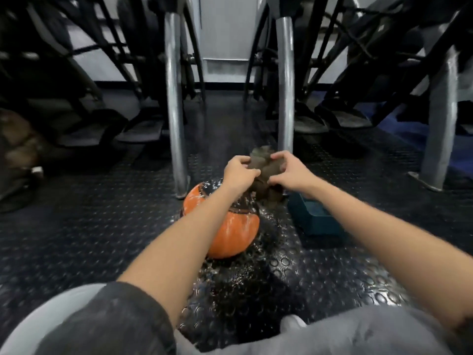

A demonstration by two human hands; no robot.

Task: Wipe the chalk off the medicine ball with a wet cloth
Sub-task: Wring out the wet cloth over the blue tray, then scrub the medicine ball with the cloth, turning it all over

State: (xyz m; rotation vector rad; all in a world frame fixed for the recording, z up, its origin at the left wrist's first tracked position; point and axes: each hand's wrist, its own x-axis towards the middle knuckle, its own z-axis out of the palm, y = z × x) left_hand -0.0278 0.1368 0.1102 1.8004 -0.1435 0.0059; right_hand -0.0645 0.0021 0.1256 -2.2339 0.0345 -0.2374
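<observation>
An orange and black medicine ball streaked with white chalk sits on the studded rubber floor in front of me. Above and just beyond it I hold a dark, bunched wet cloth with both hands. My left hand grips its left side and my right hand grips its right side, fingers curled round the fabric. Part of the cloth hangs down below my hands. My left forearm crosses over the ball and hides its middle.
A teal tub stands on the floor to the right of the ball. Two chrome machine legs rise just behind the ball, with pedals and dark frames on both sides. The floor around the ball glistens wet. My knees fill the bottom edge.
</observation>
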